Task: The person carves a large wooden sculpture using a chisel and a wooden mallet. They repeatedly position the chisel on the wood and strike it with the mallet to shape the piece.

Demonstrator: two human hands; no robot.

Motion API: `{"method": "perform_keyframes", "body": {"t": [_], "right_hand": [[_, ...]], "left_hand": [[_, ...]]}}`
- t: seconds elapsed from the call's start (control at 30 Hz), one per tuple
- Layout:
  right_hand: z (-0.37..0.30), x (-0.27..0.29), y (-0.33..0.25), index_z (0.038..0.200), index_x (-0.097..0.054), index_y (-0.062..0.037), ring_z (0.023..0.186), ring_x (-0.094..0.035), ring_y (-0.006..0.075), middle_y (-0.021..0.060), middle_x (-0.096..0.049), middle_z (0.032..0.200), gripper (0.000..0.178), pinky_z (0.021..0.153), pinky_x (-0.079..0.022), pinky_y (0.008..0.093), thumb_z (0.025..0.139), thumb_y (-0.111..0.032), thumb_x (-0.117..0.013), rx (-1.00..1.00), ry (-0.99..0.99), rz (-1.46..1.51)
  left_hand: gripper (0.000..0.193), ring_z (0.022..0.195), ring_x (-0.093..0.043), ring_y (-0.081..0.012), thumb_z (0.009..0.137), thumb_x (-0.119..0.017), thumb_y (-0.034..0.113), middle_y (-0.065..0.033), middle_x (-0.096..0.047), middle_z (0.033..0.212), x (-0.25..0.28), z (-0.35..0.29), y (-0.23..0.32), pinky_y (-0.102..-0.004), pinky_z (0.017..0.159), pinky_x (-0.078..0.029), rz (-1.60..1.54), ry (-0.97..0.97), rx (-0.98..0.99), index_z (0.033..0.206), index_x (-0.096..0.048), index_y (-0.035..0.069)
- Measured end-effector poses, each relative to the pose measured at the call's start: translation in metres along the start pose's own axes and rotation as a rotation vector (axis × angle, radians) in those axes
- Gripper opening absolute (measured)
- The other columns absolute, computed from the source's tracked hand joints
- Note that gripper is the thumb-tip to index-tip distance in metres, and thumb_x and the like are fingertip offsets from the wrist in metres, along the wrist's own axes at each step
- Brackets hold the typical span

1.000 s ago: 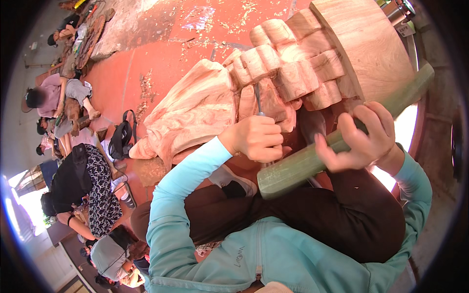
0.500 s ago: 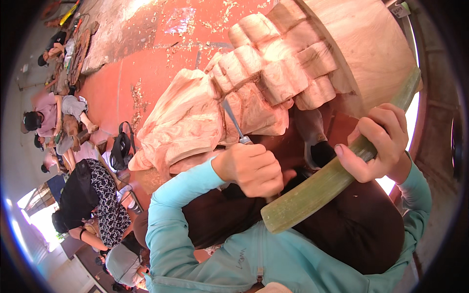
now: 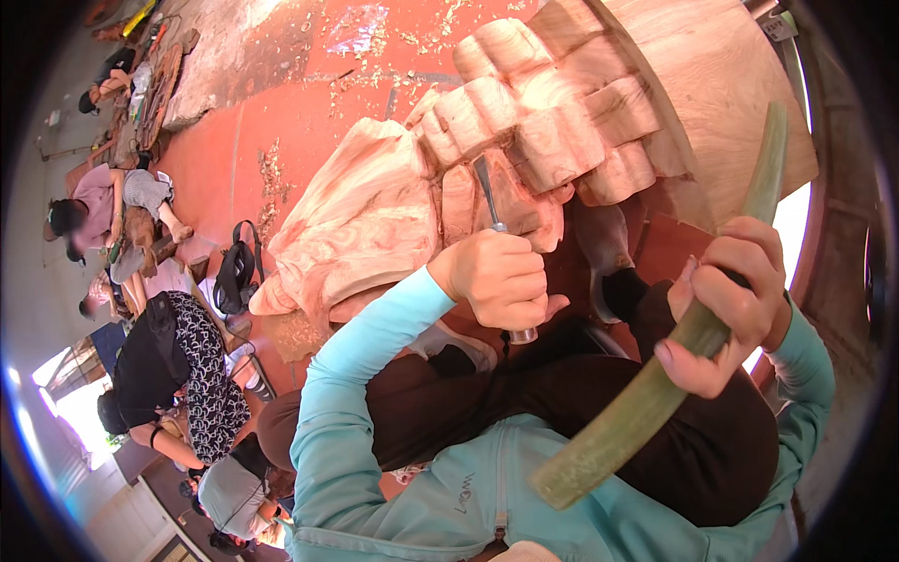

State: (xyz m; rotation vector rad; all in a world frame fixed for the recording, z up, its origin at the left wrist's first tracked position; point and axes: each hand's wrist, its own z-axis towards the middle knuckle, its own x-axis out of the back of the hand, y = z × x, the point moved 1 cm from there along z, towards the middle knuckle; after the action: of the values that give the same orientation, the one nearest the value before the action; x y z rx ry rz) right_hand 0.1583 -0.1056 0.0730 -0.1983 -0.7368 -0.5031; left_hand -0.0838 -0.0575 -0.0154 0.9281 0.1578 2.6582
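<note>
In front of me lies a large carved block of pale wood, with rounded box-like shapes on its far right part. My left hand is closed round the handle of a chisel. The chisel's metal blade slants up and away, its tip at a recess between the carved shapes; whether it touches the wood I cannot tell. My right hand grips the middle of a long, curved green stick, thicker at its near end. That near end hangs over my lap, apart from the chisel handle.
A broad curved wooden slab adjoins the carving on the right. Wood shavings lie scattered on the red floor. A black backpack sits left of the carving. Several people are at the left, one in a patterned skirt.
My left hand and the chisel have moved up and to the right, the blade now steeper. The green stick's near end has swung down, away from the chisel handle.
</note>
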Motion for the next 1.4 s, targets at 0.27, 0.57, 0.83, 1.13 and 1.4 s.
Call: {"method": "perform_keyframes", "body": {"t": [0.27, 0.57, 0.83, 1.13, 1.4], "right_hand": [[0.003, -0.003, -0.005, 0.101, -0.050, -0.0424, 0.070, -0.048, 0.0234, 0.0055, -0.050, 0.085, 0.046, 0.062, -0.042, 0.0381, 0.063, -0.019, -0.064, 0.088, -0.125, -0.147], [0.004, -0.009, 0.002, 0.089, -0.055, -0.0390, 0.070, -0.047, 0.0244, 0.0036, -0.046, 0.083, 0.038, 0.060, -0.043, 0.0377, 0.057, -0.023, -0.067, 0.077, -0.121, -0.231], [-0.005, -0.002, 0.005, 0.095, -0.052, -0.0408, 0.069, -0.049, 0.0228, 0.0029, -0.046, 0.084, 0.046, 0.061, -0.045, 0.0389, 0.060, -0.013, -0.064, -0.043, -0.127, -0.150], [-0.002, 0.002, -0.001, 0.100, -0.051, -0.0397, 0.066, -0.047, 0.0218, 0.0034, -0.045, 0.081, 0.056, 0.059, -0.043, 0.0385, 0.058, -0.005, -0.065, -0.078, -0.124, -0.069], [-0.003, 0.001, 0.010, 0.096, -0.051, -0.0411, 0.067, -0.046, 0.0226, 0.0032, -0.044, 0.080, 0.053, 0.059, -0.042, 0.0385, 0.058, -0.007, -0.063, 0.107, -0.089, -0.130]], "left_hand": [[0.036, 0.043, -0.035, -0.0123, 0.067, -0.071, 0.001, 0.0013, -0.034, 0.054, 0.001, 0.004, -0.001, -0.0246, 0.038, -0.026, -0.016, -0.009, 0.001, 0.058, -0.038, 0.010], [0.039, 0.043, -0.036, -0.0135, 0.067, -0.071, 0.001, 0.0006, -0.033, 0.053, 0.015, 0.001, 0.002, -0.0267, 0.039, -0.027, -0.015, 0.077, 0.117, 0.055, -0.035, 0.011], [0.031, 0.044, -0.037, -0.0136, 0.066, -0.069, -0.001, -0.0005, -0.037, 0.056, 0.015, 0.020, 0.016, -0.0256, 0.038, -0.027, -0.002, -0.069, 0.092, 0.061, -0.040, 0.008], [0.032, 0.042, -0.032, -0.0122, 0.067, -0.069, 0.000, 0.0019, -0.032, 0.053, -0.002, 0.013, 0.000, -0.0245, 0.038, -0.023, -0.002, -0.008, 0.060, 0.060, -0.040, 0.009], [0.037, 0.042, -0.036, -0.0123, 0.067, -0.073, 0.007, 0.0021, -0.031, 0.051, -0.006, 0.013, -0.004, -0.0254, 0.037, -0.027, 0.075, -0.028, 0.025, 0.055, -0.038, 0.011]]}}
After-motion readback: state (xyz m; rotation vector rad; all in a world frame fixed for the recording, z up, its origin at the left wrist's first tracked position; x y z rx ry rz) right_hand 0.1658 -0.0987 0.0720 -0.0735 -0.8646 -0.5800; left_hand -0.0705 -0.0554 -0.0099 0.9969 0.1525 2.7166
